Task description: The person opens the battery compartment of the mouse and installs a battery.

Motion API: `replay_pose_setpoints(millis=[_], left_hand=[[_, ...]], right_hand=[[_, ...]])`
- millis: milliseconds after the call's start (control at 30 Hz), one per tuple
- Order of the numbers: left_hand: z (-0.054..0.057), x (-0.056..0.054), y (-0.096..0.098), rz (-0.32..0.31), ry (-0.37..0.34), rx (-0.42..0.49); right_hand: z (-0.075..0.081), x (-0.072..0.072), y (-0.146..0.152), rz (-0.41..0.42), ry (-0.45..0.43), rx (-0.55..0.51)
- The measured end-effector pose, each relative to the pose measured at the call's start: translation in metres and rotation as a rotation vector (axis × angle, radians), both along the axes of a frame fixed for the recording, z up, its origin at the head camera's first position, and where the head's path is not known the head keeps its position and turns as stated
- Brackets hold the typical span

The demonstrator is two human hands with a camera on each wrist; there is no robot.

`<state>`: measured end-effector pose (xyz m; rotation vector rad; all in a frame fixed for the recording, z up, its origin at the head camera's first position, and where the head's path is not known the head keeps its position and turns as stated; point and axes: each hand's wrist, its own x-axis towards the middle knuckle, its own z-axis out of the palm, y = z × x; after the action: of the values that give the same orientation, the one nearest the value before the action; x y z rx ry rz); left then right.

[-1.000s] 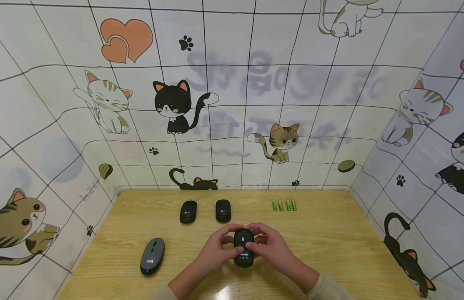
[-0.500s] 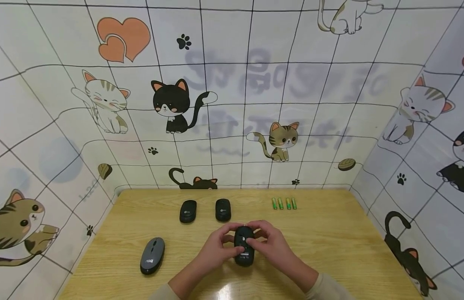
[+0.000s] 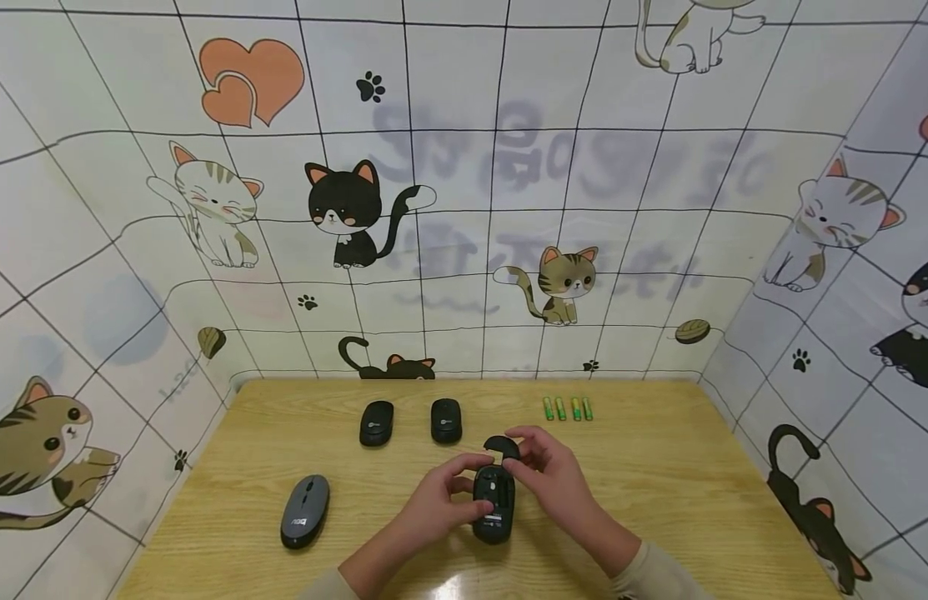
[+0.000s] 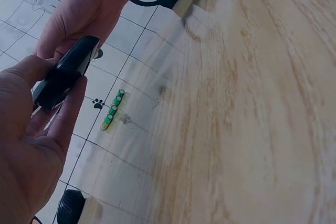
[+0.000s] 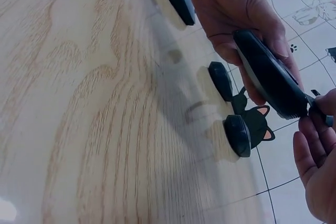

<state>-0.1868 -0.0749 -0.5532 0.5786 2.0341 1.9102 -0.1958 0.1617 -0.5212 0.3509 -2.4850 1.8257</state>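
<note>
A black computer mouse [image 3: 495, 518] is held underside up above the table, with its battery bay uncovered. My left hand [image 3: 443, 498] grips the mouse by its side, thumb on the underside. At its far end, my right hand [image 3: 559, 487] pinches a small black battery cover [image 3: 503, 447], apart from the body. From the right wrist view, the mouse [image 5: 268, 77] shows edge-on, and the cover [image 5: 317, 109] is partly hidden by fingers. In the left wrist view the mouse [image 4: 65, 74] sits between thumb and fingers.
Two black mice [image 3: 377, 423] [image 3: 446, 421] lie toward the back of the wooden table [image 3: 659, 500]. A grey mouse [image 3: 305, 512] is at the left. Several green batteries [image 3: 569, 408] stand in a row at the back right. Cat-printed sheeting [image 3: 464, 183] encloses the table.
The battery cover has come off the mouse. My right hand has moved slightly up and away with it, while the left hand keeps hold of the mouse, its fingers shifted a little.
</note>
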Motion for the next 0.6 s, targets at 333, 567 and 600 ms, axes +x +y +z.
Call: replay_pose_setpoints(millis=[333, 567, 600], left_hand=[[0.002, 0.001, -0.001, 0.003, 0.005, -0.004], [-0.001, 0.002, -0.003, 0.006, 0.009, 0.005], [-0.001, 0.002, -0.004, 0.007, 0.009, 0.005]], right_hand=[[0.007, -0.002, 0.007, 0.048, -0.035, -0.127], [0.008, -0.004, 0.017, 0.042, -0.050, -0.129], [0.008, -0.005, 0.019, 0.044, -0.048, -0.123]])
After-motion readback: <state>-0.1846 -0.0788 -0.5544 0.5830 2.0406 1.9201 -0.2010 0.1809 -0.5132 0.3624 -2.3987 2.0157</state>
